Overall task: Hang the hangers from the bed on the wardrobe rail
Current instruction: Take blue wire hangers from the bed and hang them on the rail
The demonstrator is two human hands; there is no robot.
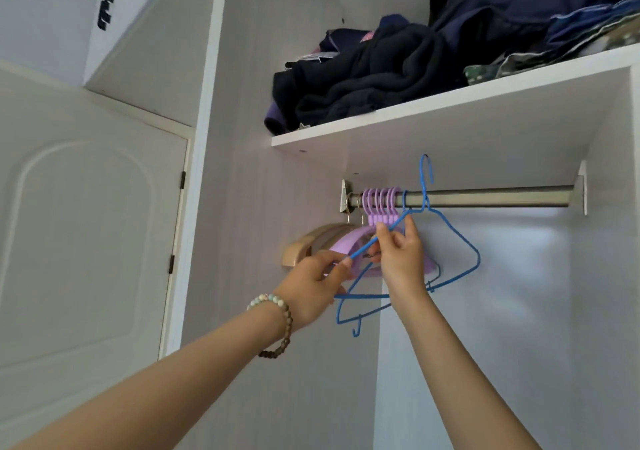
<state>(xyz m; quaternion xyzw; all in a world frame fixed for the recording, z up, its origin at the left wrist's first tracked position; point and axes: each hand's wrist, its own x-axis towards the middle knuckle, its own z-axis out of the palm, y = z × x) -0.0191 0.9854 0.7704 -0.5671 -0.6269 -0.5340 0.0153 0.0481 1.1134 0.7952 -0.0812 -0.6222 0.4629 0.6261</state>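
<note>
Looking up into a white, smooth-boarded wardrobe. Handling two thin blue wire hangers (pixel 479 258), triangular, with small hooks on the lower bar, just below a round, shiny metal rail (pixel 485 197). Having one blue hook sitting over the rail, right beside a tight pack of glossy purple plastic hangers (pixel 379 202). Holding the other blue hook up in front of the rail, its tip standing above the bar and not over it.

Pinching a sloping blue wire shoulder between the thumb and fingertips of the left hand (pixel 311 287), with the other fingers loosely bent. Gripping blue wire higher up with the curled fingers of the right hand (pixel 401 259), the forefinger reaching up toward the twisted neck. Not being able to tell which of the two hangers each hand is holding. Wearing a string of round beads (pixel 277 321), pale and brown, on the left wrist.

Partly hiding, behind both hands, the broad purple shoulders and the curved beige hangers (pixel 301 249) at the rail's left end. Facing a flat white shelf (pixel 450 108) above the rail, loaded with crumpled, soft, dark clothes (pixel 374 79). Showing a white panelled door (pixel 86 242) at far left.
</note>
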